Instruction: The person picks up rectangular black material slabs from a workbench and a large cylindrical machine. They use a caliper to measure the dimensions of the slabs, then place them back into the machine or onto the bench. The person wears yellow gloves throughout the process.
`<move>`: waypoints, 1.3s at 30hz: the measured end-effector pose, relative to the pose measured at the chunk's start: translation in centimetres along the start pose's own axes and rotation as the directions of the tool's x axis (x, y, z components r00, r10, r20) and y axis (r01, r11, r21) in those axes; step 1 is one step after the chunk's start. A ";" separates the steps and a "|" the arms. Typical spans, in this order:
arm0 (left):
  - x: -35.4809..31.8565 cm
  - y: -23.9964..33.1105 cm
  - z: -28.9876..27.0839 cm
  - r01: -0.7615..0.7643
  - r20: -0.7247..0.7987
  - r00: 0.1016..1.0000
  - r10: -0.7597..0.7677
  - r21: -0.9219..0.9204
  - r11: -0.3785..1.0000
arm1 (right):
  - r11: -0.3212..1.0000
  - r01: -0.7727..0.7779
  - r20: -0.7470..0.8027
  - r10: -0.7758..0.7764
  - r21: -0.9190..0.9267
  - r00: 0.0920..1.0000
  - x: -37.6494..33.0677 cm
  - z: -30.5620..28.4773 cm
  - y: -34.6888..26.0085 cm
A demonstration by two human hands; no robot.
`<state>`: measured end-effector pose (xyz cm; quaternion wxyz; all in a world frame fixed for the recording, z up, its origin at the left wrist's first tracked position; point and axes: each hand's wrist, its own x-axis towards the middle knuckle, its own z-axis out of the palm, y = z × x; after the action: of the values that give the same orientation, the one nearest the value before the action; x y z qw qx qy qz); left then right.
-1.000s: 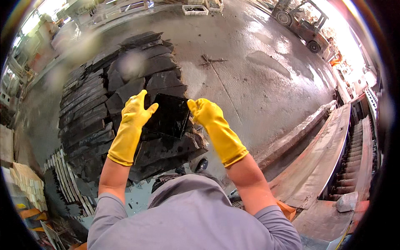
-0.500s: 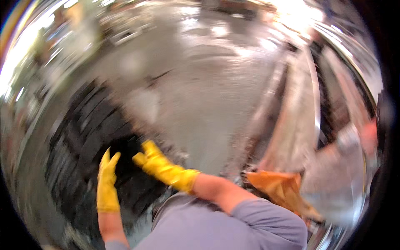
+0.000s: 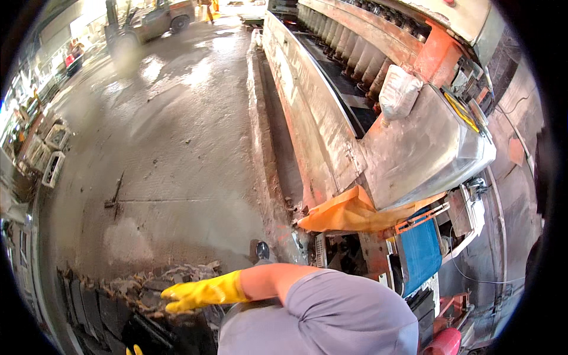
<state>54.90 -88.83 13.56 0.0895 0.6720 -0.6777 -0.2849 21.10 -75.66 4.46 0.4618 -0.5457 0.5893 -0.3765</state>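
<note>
My right hand [image 3: 198,294], in a yellow rubber glove, reaches left across the lower part of the view. Its thumb and fingers are apart, with nothing between them. Only the yellow fingertips of my left hand [image 3: 135,350] show at the bottom edge; they stand apart, and the rest of that hand is out of view. Below and left of the right hand lies a pile of dark flat slabs [image 3: 106,313], some leaning on one another. Broken grey-brown chips [image 3: 145,296] lie along the pile's far side, close by the right glove's fingers.
Wet concrete floor [image 3: 177,160] stretches ahead. At right runs a long machine [image 3: 319,112] with a row of upright cylinders [image 3: 355,50], an orange sheet [image 3: 343,213] and a blue belt [image 3: 420,251]. A white sack [image 3: 399,92] rests on it. A forklift [image 3: 151,23] stands far left.
The view has swung right, bringing the machine into fuller sight. The dark slabs and both gloves now sit lower in the picture, and my left hand has nearly left it.
</note>
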 end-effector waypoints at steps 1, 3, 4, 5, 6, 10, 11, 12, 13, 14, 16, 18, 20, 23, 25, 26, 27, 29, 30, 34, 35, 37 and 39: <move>0.8 -0.9 -0.6 -0.124 -0.009 0.992 0.125 0.028 0.992 | 0.999 -0.040 -0.093 0.042 0.023 0.995 -1.4 -3.5 2.7; -0.6 2.7 -1.6 -0.151 -0.176 0.972 0.158 0.052 0.987 | 0.978 -0.202 -0.303 0.209 0.057 0.930 -4.9 -10.1 6.8; -2.7 7.1 -0.7 -0.070 -0.340 0.938 0.070 0.011 0.997 | 0.960 -0.233 -0.450 0.279 0.156 0.848 -7.3 -13.9 10.1; -1.9 8.5 -0.1 -0.107 -0.439 0.886 0.153 0.128 0.986 | 0.964 -0.258 -0.624 0.241 0.065 0.743 -10.1 -17.8 14.1; -0.7 9.7 2.1 -0.254 -0.630 0.639 0.442 0.370 0.894 | 0.946 -0.304 -0.710 0.290 0.112 0.642 -13.0 -21.8 15.8; -0.5 23.8 8.9 -0.403 -0.482 0.717 0.503 0.302 0.864 | 0.965 -0.134 -0.951 0.247 0.225 0.186 -24.3 -36.3 16.6; 0.2 27.1 11.7 -0.479 -0.388 0.779 0.494 0.142 0.866 | 0.977 -0.145 -0.981 0.171 0.156 0.092 -26.4 -40.0 16.2; 1.2 30.5 14.8 -0.537 -0.269 0.815 0.513 -0.020 0.844 | 0.981 -0.164 -0.995 0.102 0.104 -0.021 -29.1 -42.9 16.3; 2.0 34.1 18.3 -0.564 -0.147 0.823 0.548 -0.108 0.818 | 0.977 -0.212 -0.995 0.005 0.026 -0.098 -31.7 -45.9 16.2; 2.4 37.4 21.6 -0.575 -0.041 0.815 0.578 -0.189 0.796 | 0.967 -0.251 -0.983 -0.093 -0.052 -0.156 -33.7 -49.0 16.6; 3.6 43.0 27.4 -0.552 0.114 0.818 0.563 -0.119 0.825 | 0.854 -0.510 -0.945 -0.246 -0.106 -0.215 -37.4 -53.2 17.7; 5.4 47.8 33.0 -0.642 0.226 0.693 0.684 -0.238 0.729 | 0.779 -0.608 -0.901 -0.362 -0.151 -0.240 -41.3 -56.2 17.4; 6.6 52.4 37.5 -0.656 0.302 0.618 0.726 -0.310 0.688 | 0.638 -0.767 -0.866 -0.421 -0.072 -0.269 -44.3 -58.1 16.9; 8.1 60.0 44.1 -0.621 0.409 0.587 0.699 -0.326 0.712 | 0.631 -0.769 -0.865 -0.326 0.102 -0.382 -48.8 -59.3 19.7; 9.8 65.7 49.2 -0.593 0.510 0.536 0.673 -0.340 0.730 | 0.690 -0.685 -0.855 -0.189 0.234 -0.482 -49.6 -59.5 21.2; 10.7 68.5 52.3 -0.621 0.549 0.481 0.683 -0.337 0.708 | 0.702 -0.581 -0.837 0.041 0.413 -0.546 -49.4 -58.3 21.1; 11.4 71.6 55.6 -0.648 0.587 0.420 0.692 -0.341 0.682 | 0.701 -0.583 -0.845 0.054 0.412 -0.533 -49.1 -58.1 20.4; 10.0 79.2 60.8 -0.637 0.673 0.265 0.690 -0.416 0.649 | 0.533 -0.704 -0.847 0.044 0.469 -0.531 -49.0 -57.0 19.0; 8.2 83.7 63.5 -0.582 0.673 0.207 0.710 -0.499 0.642 | 0.532 -0.684 -0.834 0.079 0.499 -0.546 -48.9 -57.8 18.8; 1.1 99.1 70.9 -0.804 0.575 -0.300 0.761 -0.582 0.123 | 0.508 -0.643 -0.774 0.077 0.573 -0.628 -47.3 -60.3 17.0; -2.2 103.0 73.1 -0.807 0.522 -0.416 0.745 -0.589 -0.038 | 0.499 -0.622 -0.748 0.081 0.603 -0.659 -47.1 -60.9 16.9; -9.7 109.5 76.9 -0.714 0.350 -0.636 0.688 -0.605 -0.352 | 0.508 -0.555 -0.696 0.133 0.659 -0.705 -47.7 -60.7 17.8; -17.8 114.9 80.4 -0.519 0.143 -0.813 0.565 -0.617 -0.591 | 0.669 -0.252 -0.514 0.225 0.699 -0.828 -49.6 -60.9 18.6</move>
<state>-82.94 -57.81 10.35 0.0772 -0.4982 -0.8252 -0.2546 -43.65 -27.89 11.07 -0.2257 0.4018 0.7970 -0.3903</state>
